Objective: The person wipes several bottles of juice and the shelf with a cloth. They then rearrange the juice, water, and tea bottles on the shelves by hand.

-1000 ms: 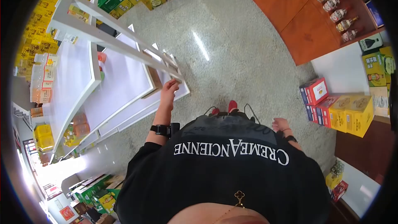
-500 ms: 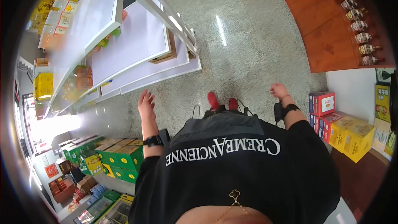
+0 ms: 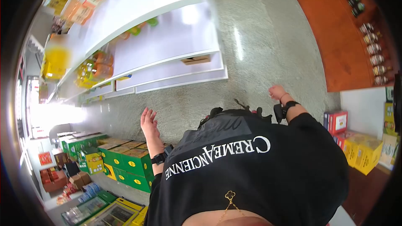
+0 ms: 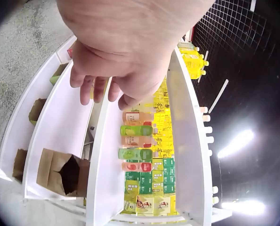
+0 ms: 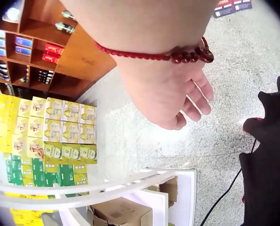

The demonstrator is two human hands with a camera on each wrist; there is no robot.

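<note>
My left hand [image 3: 150, 122] hangs out to the side with loosely bent fingers and holds nothing. It is nearest to the white shelf unit [image 3: 167, 65], over the floor in front of it. In the left wrist view the same hand [image 4: 125, 52] overlaps the shelves, where a row of green and orange-pink bottles [image 4: 136, 142] stands. An opened cardboard box [image 4: 55, 172] sits on a lower shelf. My right hand [image 3: 277, 92] hangs over the floor on the other side, fingers slightly curled around nothing. A red bracelet [image 5: 144, 56] circles that wrist.
Green cartons [image 3: 125, 159] are stacked at the left. A brown wooden cabinet [image 3: 307, 29] with bottles runs along the right, with yellow boxes [image 3: 362, 152] on the near side. Grey speckled floor [image 3: 251, 71] lies between the shelves and the cabinet.
The view has turned and the shelf unit now spreads further right. My left hand, earlier at the shelf's end post, has come away to my side. The right hand has swung slightly forward.
</note>
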